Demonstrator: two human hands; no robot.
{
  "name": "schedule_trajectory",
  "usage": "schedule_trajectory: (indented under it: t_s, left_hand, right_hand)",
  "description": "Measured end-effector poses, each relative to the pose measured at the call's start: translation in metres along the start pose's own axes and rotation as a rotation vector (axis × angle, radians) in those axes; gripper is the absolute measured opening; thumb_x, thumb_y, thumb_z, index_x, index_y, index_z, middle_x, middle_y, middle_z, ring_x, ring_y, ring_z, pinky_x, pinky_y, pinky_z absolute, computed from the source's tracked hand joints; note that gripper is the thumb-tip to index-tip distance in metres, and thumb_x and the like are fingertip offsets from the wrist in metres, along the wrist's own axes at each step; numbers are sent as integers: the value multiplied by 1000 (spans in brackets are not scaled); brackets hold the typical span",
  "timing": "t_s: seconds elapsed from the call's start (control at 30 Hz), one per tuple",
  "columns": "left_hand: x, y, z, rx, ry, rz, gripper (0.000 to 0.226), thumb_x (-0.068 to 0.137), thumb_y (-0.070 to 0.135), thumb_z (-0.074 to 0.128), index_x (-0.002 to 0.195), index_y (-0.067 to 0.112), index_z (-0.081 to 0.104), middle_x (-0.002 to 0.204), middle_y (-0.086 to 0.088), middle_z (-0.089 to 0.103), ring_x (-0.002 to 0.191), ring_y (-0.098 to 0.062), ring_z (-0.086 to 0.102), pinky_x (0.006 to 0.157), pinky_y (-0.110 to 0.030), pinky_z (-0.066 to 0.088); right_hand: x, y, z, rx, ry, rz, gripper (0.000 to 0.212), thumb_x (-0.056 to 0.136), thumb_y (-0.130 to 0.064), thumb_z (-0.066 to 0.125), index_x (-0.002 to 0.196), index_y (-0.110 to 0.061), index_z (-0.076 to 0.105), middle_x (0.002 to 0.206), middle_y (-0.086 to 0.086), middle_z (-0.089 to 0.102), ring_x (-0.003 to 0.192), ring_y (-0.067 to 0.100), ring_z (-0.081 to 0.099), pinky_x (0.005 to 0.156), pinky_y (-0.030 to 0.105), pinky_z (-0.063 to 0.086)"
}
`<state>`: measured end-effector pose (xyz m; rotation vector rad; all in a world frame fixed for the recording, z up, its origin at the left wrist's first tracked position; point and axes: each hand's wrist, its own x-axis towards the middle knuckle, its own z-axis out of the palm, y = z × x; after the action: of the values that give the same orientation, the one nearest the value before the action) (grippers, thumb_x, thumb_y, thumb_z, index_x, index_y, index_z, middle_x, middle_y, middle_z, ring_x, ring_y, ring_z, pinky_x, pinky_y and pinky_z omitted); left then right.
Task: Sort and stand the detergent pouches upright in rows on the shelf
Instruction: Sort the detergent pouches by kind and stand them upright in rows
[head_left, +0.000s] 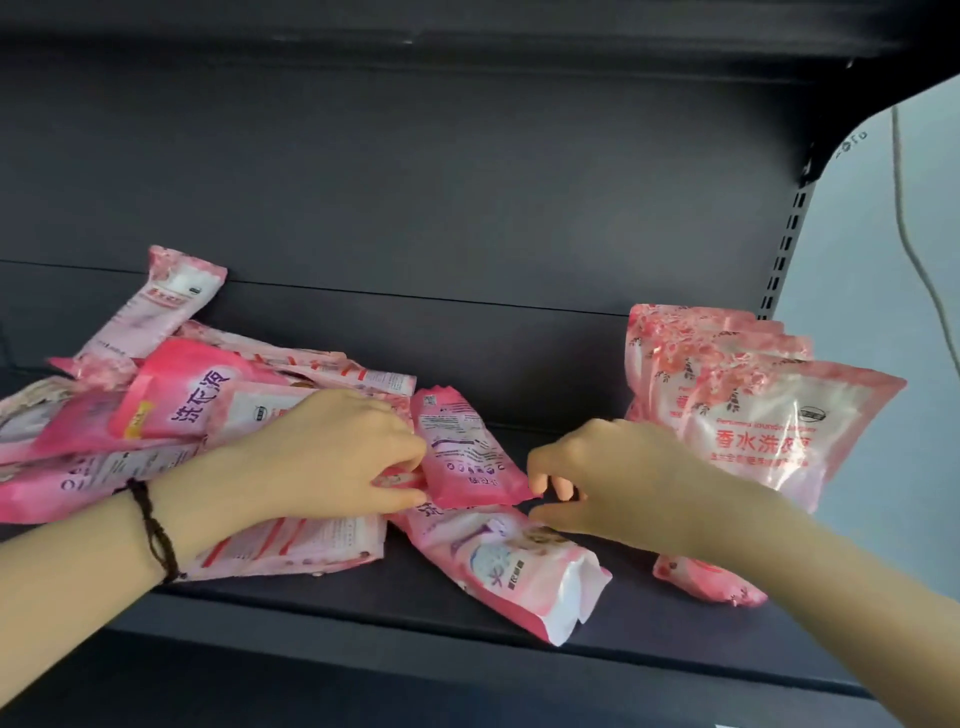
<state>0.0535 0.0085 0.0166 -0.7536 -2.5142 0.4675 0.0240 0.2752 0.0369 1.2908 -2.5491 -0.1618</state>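
A loose heap of pink detergent pouches (171, 410) lies on the left half of the dark shelf (639, 629). At the right, several pink pouches (753, 410) stand upright in a row, one behind another. My left hand (332, 462) pinches the left edge of a dark pink pouch (462, 452) that lies tilted, back side up, at the heap's right end. My right hand (608, 478) hovers at that pouch's right corner with its fingers curled down; whether it touches the pouch is unclear. A pouch (514, 566) lies flat in front, under the hands.
Another small pink pouch (711, 579) lies flat under my right forearm near the shelf's front edge. The shelf's back panel (467, 182) and a slotted upright (784, 244) close the back and right. Bare shelf shows between heap and row.
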Motion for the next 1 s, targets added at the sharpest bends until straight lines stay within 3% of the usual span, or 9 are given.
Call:
schedule_trajectory:
  t_s: [0.1, 0.2, 0.27, 0.33, 0.43, 0.6, 0.67, 0.8, 1.0]
  left_hand:
    - [-8, -24, 2, 15, 27, -2, 54, 78, 72, 22, 84, 33, 59, 71, 15, 54, 76, -7, 58, 65, -25, 34]
    - [-18, -52, 7, 25, 16, -1, 59, 78, 75, 20, 91, 34, 60, 83, 15, 62, 84, -7, 60, 74, -28, 46]
    - [-22, -63, 9, 57, 54, 42, 49, 77, 72, 31, 85, 36, 62, 75, 16, 63, 75, -6, 61, 66, -24, 49]
    - [-24, -71, 11, 90, 97, 12, 43, 74, 71, 37, 75, 37, 63, 65, 19, 59, 63, -3, 60, 56, -19, 38]
    - [-25, -92, 29, 9, 7, -106, 59, 73, 79, 26, 90, 35, 63, 86, 18, 63, 87, -7, 61, 69, -26, 43]
    - [-14, -133, 51, -89, -147, -298, 58, 78, 78, 43, 113, 36, 61, 138, 18, 52, 125, -9, 51, 96, -30, 42]
    - [-10, -144, 62, -98, -214, -348, 63, 77, 80, 40, 115, 36, 61, 131, 19, 56, 121, -8, 52, 96, -30, 43]
    - [-7, -151, 73, -122, -173, -393, 77, 68, 87, 26, 111, 34, 62, 116, 19, 61, 110, -7, 56, 85, -29, 47]
    - [-16, -145, 72, -180, -169, -436, 77, 71, 85, 26, 124, 38, 56, 135, 20, 53, 124, -6, 49, 94, -29, 41]
  right_hand:
    - [35, -11, 8, -47, 19, -15, 23, 89, -48, 52, 102, -31, 59, 96, -7, 67, 87, 22, 64, 67, 30, 47]
    - [66, -20, 15, -123, 38, -10, 29, 90, -49, 52, 108, -27, 58, 99, -2, 66, 87, 26, 64, 65, 31, 45]
    - [85, -26, 20, -160, 49, -13, 32, 90, -50, 52, 111, -26, 57, 101, 0, 66, 87, 28, 64, 64, 31, 45]
    - [103, -31, 25, -148, 52, -15, 32, 89, -52, 52, 109, -27, 56, 100, -1, 66, 86, 27, 63, 64, 31, 45]
    - [137, -29, 24, -11, 43, 7, 31, 86, -54, 57, 105, -29, 59, 99, -5, 65, 87, 24, 62, 67, 30, 44]
    - [203, -10, 24, 256, -71, 84, 35, 83, -52, 64, 106, -26, 63, 105, -8, 67, 95, 16, 61, 80, 36, 52]
    - [225, -3, 32, 316, -147, 77, 40, 84, -48, 66, 112, -21, 62, 111, -2, 65, 98, 18, 60, 86, 39, 52]
    - [252, 0, 51, 324, -247, 66, 34, 93, -39, 53, 112, -12, 64, 113, 5, 65, 104, 23, 61, 91, 41, 50]
    - [263, -4, 65, 427, -270, 130, 40, 91, -44, 56, 106, -8, 62, 106, 6, 66, 96, 24, 62, 80, 35, 52]
